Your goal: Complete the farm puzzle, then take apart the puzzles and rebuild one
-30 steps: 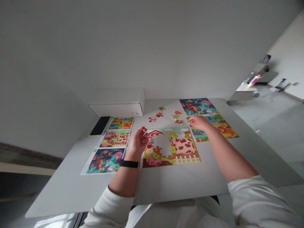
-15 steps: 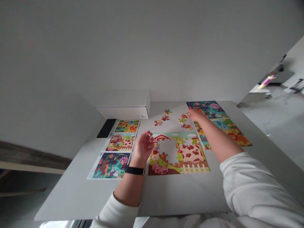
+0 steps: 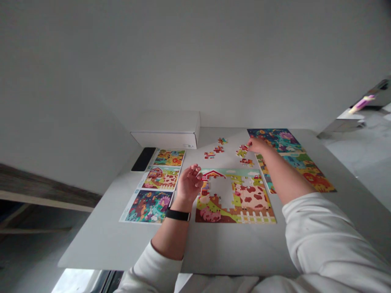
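Observation:
My left hand (image 3: 189,184), with a black band at its wrist, hovers by the left edge of a partly assembled farm jigsaw puzzle (image 3: 252,197). Its fingers are loosely curled and apart, with nothing in them. The puzzle shows a spotted cow, a pig and a red barn roof, with a gap in its middle. Beyond it, my right hand (image 3: 257,145) reaches down, fingers pinched at the right edge of a red-and-white puzzle piece (image 3: 243,147). A green puzzle piece (image 3: 241,154) lies against that one, and another loose piece (image 3: 247,162) lies nearer the puzzle.
More loose pieces (image 3: 218,149) lie left of my right hand. A white box (image 3: 165,139) stands at the back left, a black phone (image 3: 143,159) before it. Three picture cards (image 3: 149,206) lie at left. Two finished puzzles (image 3: 308,173) lie under my right forearm.
The camera view has turned a little left, so the table and everything on it appear further right. Both hands keep nearly the same place over the table.

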{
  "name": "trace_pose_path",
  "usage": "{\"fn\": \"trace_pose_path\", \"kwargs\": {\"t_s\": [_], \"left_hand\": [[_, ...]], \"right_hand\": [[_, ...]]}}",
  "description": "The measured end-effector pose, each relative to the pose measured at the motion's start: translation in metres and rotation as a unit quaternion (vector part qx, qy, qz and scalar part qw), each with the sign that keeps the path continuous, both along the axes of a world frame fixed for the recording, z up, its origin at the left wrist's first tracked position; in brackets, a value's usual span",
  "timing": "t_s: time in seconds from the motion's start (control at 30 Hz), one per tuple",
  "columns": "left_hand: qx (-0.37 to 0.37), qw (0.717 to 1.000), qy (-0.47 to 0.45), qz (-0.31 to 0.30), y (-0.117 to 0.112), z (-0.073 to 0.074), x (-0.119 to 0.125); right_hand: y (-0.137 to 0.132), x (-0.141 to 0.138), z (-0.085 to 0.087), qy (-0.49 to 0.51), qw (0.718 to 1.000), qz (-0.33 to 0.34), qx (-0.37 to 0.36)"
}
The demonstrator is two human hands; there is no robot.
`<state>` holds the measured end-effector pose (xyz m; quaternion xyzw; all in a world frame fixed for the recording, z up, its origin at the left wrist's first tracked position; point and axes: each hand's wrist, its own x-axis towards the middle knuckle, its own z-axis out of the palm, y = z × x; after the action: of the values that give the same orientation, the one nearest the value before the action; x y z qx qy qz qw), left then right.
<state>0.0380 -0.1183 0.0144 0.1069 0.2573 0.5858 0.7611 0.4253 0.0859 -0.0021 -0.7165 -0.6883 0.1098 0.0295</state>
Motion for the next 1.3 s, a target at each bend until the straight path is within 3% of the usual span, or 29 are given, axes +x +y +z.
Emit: {"fn": "trace_pose_path", "kwargs": {"t_s": [0.37,0.53,0.63,0.73,0.83,1.03,1.13,1.3], "left_hand": [[-0.005,1.000,0.016,0.001,0.000,0.001,0.006],[0.006,0.999,0.034,-0.001,-0.001,0.006,0.009],[0.020,0.999,0.048,-0.012,-0.003,0.007,0.012],[0.035,0.998,0.055,-0.026,-0.004,0.004,0.016],[0.054,0.995,0.077,-0.036,-0.005,-0.001,0.022],[0.138,0.965,0.213,-0.058,-0.014,-0.008,0.035],[0.189,0.932,0.302,-0.066,-0.020,-0.009,0.039],[0.233,0.889,0.385,-0.087,-0.023,-0.014,0.045]], "right_hand": [[-0.007,-0.006,0.013,0.028,0.999,-0.040,0.000],[-0.032,-0.005,0.010,0.075,0.992,-0.068,0.068],[-0.061,-0.007,0.008,0.187,0.966,-0.093,0.152],[-0.095,-0.016,0.010,0.328,0.920,-0.095,0.193],[-0.134,-0.034,0.013,0.459,0.870,-0.070,0.165],[-0.204,-0.086,0.003,0.597,0.795,0.016,0.107],[-0.221,-0.104,-0.004,0.610,0.788,0.035,0.077],[-0.225,-0.113,-0.012,0.609,0.789,0.064,0.043]]}}
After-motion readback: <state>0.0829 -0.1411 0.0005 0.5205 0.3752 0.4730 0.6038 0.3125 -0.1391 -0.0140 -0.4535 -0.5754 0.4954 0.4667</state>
